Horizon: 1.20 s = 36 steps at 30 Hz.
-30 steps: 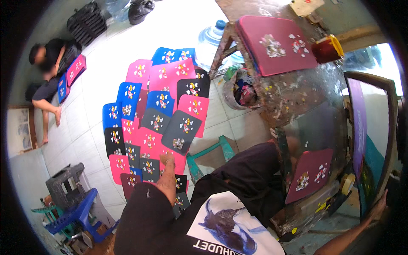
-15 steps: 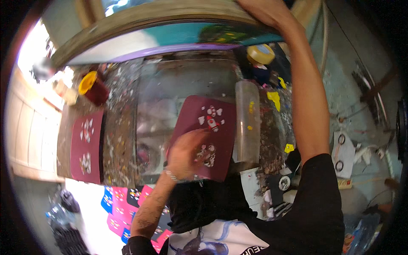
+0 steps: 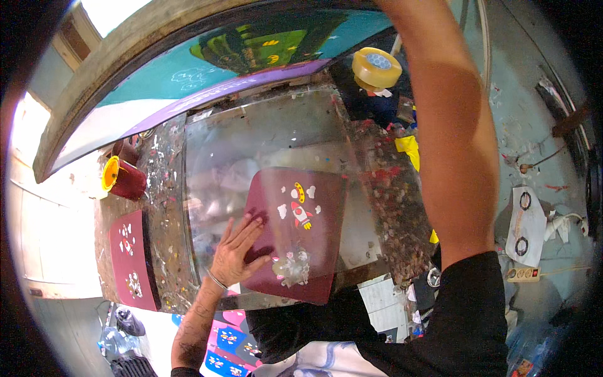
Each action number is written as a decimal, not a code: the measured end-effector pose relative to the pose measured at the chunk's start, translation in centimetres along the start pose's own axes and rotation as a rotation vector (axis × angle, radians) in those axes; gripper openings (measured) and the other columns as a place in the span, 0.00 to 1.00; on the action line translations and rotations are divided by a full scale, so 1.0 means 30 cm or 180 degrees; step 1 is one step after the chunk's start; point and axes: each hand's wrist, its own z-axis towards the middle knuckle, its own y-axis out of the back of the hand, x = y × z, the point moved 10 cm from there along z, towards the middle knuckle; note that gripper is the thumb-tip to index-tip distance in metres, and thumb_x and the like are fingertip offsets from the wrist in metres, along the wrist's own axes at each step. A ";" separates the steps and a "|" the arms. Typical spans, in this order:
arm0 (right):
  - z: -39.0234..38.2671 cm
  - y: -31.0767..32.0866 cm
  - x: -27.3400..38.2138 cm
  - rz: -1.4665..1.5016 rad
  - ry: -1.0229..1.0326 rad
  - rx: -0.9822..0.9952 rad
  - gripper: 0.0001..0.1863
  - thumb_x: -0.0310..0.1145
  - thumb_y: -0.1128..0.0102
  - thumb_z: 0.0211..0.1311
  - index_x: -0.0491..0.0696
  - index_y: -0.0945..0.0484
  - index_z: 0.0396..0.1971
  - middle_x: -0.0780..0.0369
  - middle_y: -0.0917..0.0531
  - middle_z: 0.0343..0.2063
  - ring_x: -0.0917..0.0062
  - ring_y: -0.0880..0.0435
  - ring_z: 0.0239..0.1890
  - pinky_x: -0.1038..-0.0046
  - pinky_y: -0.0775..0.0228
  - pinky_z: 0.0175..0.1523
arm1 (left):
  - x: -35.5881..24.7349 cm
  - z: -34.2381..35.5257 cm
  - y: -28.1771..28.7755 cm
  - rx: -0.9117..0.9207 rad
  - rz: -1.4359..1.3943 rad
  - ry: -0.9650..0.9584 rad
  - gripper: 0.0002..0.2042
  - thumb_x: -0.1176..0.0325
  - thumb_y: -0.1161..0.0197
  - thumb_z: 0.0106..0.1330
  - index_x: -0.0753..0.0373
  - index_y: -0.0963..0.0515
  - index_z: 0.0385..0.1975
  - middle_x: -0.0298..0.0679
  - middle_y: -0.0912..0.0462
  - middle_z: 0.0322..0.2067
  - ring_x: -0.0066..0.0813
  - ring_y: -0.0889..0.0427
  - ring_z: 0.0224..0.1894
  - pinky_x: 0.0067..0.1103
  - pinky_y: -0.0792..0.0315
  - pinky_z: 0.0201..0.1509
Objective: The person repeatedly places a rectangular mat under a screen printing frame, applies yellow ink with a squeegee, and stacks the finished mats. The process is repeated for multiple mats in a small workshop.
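My left hand (image 3: 239,254) lies with fingers spread at the left edge of a maroon panel (image 3: 314,251), apparently on a clear sheet (image 3: 220,157) covering it. The panel carries a rocket print (image 3: 299,213) and a second, pale hazy print (image 3: 290,269) lower down. My right arm (image 3: 455,138) rises past the upper edge of the picture, beside a hinged wooden frame (image 3: 125,58) with a painted screen, which stands raised over the table; the hand itself is out of sight.
Another maroon panel (image 3: 129,239) lies on the stained table (image 3: 164,251) at left, below a red tub (image 3: 129,182) with a yellow rim. A tape roll (image 3: 375,66) sits at back right. Coloured printed panels (image 3: 229,339) lie on the floor; a power strip (image 3: 522,274) is at right.
The view has turned from the floor panels to the table. My left hand has moved to the panel's left edge, and the rolled clear plastic now appears spread over the panel.
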 end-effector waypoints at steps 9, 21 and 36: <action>0.010 -0.026 -0.004 -0.0114 -0.0155 -0.0033 0.38 0.59 0.45 0.61 0.30 0.18 0.21 0.39 0.19 0.22 0.54 0.18 0.26 0.60 0.26 0.40 | 0.127 -0.070 -0.098 0.0593 0.0084 0.0016 0.52 0.34 0.28 0.48 0.60 0.34 0.70 0.37 0.35 0.73 0.40 0.45 0.78 0.45 0.60 0.81; 0.015 -0.035 0.005 0.0071 -0.0253 0.0013 0.35 0.54 0.44 0.63 0.38 0.29 0.08 0.61 0.32 0.07 0.76 0.35 0.12 0.65 0.40 0.23 | 0.131 -0.062 -0.097 0.0502 -0.0101 -0.0088 0.50 0.37 0.25 0.48 0.61 0.32 0.69 0.38 0.33 0.72 0.42 0.43 0.77 0.46 0.60 0.81; 0.000 -0.038 0.036 -0.0134 -0.0954 -0.0063 0.36 0.59 0.43 0.61 0.36 0.18 0.17 0.56 0.23 0.12 0.71 0.25 0.17 0.67 0.31 0.29 | 0.148 -0.073 -0.102 0.0654 -0.0161 0.0083 0.56 0.33 0.27 0.47 0.62 0.38 0.73 0.41 0.43 0.76 0.42 0.49 0.79 0.46 0.63 0.81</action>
